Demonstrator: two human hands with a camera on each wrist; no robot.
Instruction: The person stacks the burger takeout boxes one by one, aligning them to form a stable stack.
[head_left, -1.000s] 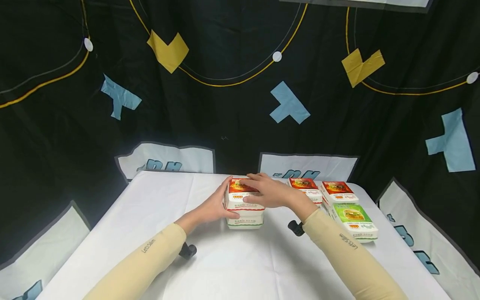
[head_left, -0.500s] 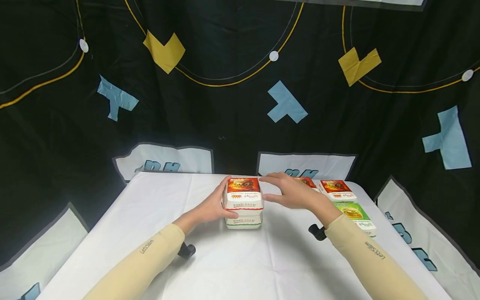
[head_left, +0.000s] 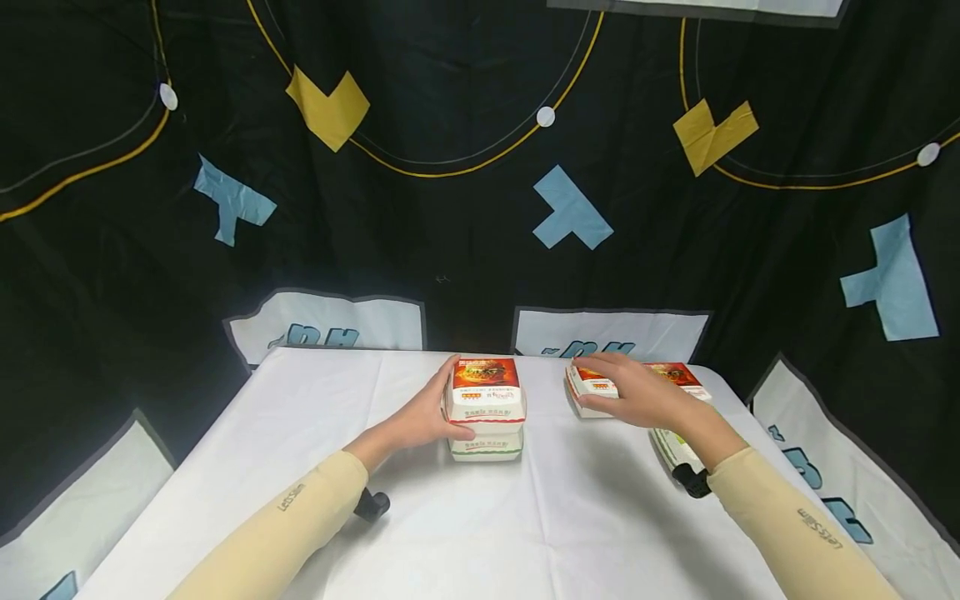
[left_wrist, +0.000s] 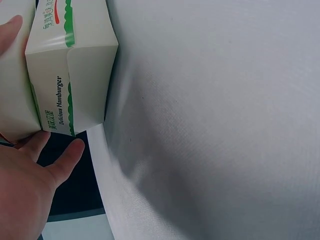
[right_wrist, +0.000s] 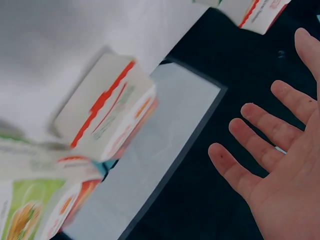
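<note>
Two burger boxes are stacked at the table's far middle. The upper burger box point(head_left: 486, 392) has a red top, and the lower burger box point(head_left: 486, 446) shows green trim. My left hand point(head_left: 420, 412) grips the upper box from its left side, thumb across the front; in the left wrist view its fingers point(left_wrist: 67, 160) reach along the boxes' end. Over to the right, my right hand point(head_left: 641, 392) overlaps another red-topped burger box point(head_left: 588, 387) in the head view. The right wrist view shows that hand's fingers spread, with nothing in them, apart from the red-trimmed box point(right_wrist: 105, 107).
Behind the right hand lies a further red-topped box point(head_left: 681, 375), with a green burger box point(head_left: 670, 447) in front, partly covered by the wrist. A white cloth covers the table point(head_left: 480, 533). A black curtain point(head_left: 450, 233) hangs behind its far edge.
My right hand has come off the stacked boxes and moved right to the red-topped box there. My left hand keeps its grip on the stack.
</note>
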